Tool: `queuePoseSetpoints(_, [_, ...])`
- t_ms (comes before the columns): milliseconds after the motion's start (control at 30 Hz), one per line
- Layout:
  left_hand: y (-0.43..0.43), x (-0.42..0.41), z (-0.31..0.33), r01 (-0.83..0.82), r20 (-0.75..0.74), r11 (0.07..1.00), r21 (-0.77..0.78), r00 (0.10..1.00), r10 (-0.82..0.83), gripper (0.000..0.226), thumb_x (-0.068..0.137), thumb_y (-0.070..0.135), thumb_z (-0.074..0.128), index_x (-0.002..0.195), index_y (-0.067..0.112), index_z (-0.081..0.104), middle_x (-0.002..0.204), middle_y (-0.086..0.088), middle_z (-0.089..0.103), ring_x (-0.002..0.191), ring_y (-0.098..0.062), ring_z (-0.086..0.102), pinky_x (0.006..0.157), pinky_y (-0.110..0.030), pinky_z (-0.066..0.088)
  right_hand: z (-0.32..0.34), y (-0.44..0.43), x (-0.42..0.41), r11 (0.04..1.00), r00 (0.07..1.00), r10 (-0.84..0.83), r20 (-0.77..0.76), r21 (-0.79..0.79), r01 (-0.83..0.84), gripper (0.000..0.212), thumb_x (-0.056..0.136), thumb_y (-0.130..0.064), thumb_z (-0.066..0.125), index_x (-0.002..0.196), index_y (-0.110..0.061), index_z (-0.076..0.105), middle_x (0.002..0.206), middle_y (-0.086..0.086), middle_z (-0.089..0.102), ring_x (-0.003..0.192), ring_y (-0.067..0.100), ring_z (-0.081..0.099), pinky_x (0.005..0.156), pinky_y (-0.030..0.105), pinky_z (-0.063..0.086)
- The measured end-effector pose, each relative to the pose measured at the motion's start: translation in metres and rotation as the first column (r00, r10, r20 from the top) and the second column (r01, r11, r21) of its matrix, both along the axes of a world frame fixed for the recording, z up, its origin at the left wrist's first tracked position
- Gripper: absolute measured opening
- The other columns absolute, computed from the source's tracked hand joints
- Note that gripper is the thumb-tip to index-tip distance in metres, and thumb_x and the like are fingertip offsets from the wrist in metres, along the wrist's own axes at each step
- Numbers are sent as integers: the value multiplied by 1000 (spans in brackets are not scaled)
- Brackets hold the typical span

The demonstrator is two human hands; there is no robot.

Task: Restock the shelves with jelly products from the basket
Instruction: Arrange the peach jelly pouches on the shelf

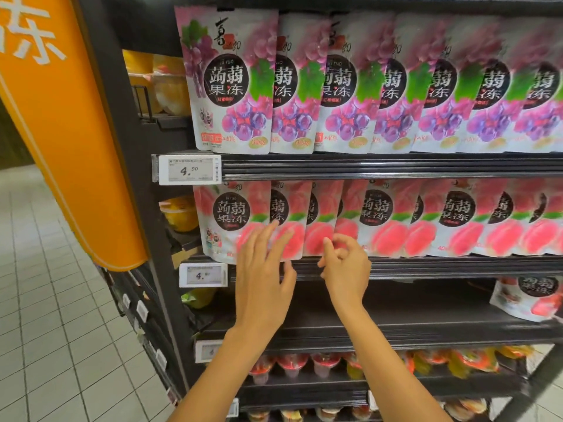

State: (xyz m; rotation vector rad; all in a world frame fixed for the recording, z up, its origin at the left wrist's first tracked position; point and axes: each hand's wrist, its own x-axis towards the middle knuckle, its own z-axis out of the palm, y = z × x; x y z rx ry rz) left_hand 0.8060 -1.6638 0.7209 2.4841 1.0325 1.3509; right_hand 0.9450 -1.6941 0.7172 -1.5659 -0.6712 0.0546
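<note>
The left hand (265, 269) reaches up to the middle shelf (441, 266), fingers straight and spread, grasping nothing. Its fingertips (272, 230) lie against the fronts of the leftmost peach pouches (457, 220). Just to its right, the right hand (347, 263) is raised before the same row, at the pouches' lower edge. Its fingers are curled inward with the thumb close to them; whether they pinch a pouch edge or grasp nothing cannot be told. The two hands are near each other but apart.

The peach pouches stand upright in an overlapping row along the middle shelf from left to right. On the top shelf (396, 167) grape pouches (231, 83) stand in a like row, each overlapping the next. A price tag (190, 169) reading 4.90 is clipped to the left end of the top shelf's rail. A second tag (203, 275) sits at the left end of the middle rail, just left of the left hand.

On the third shelf (396, 309), below the hands, a red pouch (527, 296) lies at the right end. Lower down, jelly cups (292, 363) sit in a row. On the left side of the rack, yellow cups (166, 83) stand on a side ledge. Further left, an orange column (70, 132) slants over a pale tiled floor (45, 300)
</note>
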Motion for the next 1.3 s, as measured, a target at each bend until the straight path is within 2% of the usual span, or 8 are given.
queuePoseSetpoints(167, [-9,27,-6,23,-72,1000,-12,997,-24,49,93,17,56,141,24,48,154,6,36,146,-16,24,120,-41,23,-2,-7,16,999,999,-34,-31,-8,34,15,95,-39,59,101,-29,68,53,-9,66,58,13,66,64,31,52])
queuePoseSetpoints(300, [-18,46,-13,1,-107,1000,-12,994,-2,53,93,17,56,144,28,45,155,5,35,146,-22,22,120,-46,22,-5,-21,29,1000,999,23,37,-14,-23,9,95,-42,57,100,-38,65,57,-16,67,49,4,61,55,27,46])
queuePoseSetpoints(433, [-23,61,-15,-37,-91,999,-1,995,37,57,91,16,60,144,28,45,156,5,33,145,-24,23,119,-46,20,-2,-31,44,999,998,-2,56,53,-1,12,98,-40,55,109,-42,58,61,-14,69,44,5,59,48,14,44])
queuePoseSetpoints(600, [-29,76,-19,-74,-34,996,-40,997,72,59,88,13,61,143,28,45,156,6,32,142,-24,24,116,-47,24,4,-24,58,993,993,118,8,23,-118,16,96,-36,59,108,-27,64,57,-7,68,41,9,59,49,24,50])
queuePoseSetpoints(700, [-35,84,-21,-71,-3,995,-75,997,71,60,89,13,60,144,31,43,157,11,28,143,-21,24,117,-46,24,6,-24,61,991,991,132,4,33,-132,5,96,-32,59,93,-32,63,55,-7,68,40,10,60,51,30,53])
queuePoseSetpoints(933, [-47,93,-26,12,52,999,-32,999,-11,57,87,11,61,140,30,47,154,7,32,140,-23,26,115,-40,23,7,-47,72,999,999,33,43,24,-34,11,95,-33,62,91,-26,69,51,-3,65,41,12,60,57,35,55])
queuePoseSetpoints(1100, [-49,104,-25,102,0,995,-5,995,-102,57,87,10,61,141,25,48,151,6,39,135,-23,32,112,-44,33,8,-55,73,999,998,10,64,-33,-8,13,94,-39,61,98,-29,69,56,-8,68,45,7,61,58,32,54])
queuePoseSetpoints(1300, [-45,110,-18,81,-63,996,-39,994,-84,56,91,11,55,145,24,45,155,8,36,133,-24,35,113,-43,30,4,-71,87,979,979,-205,0,2,205,14,95,-43,56,108,-40,53,59,-12,68,47,1,60,53,20,36])
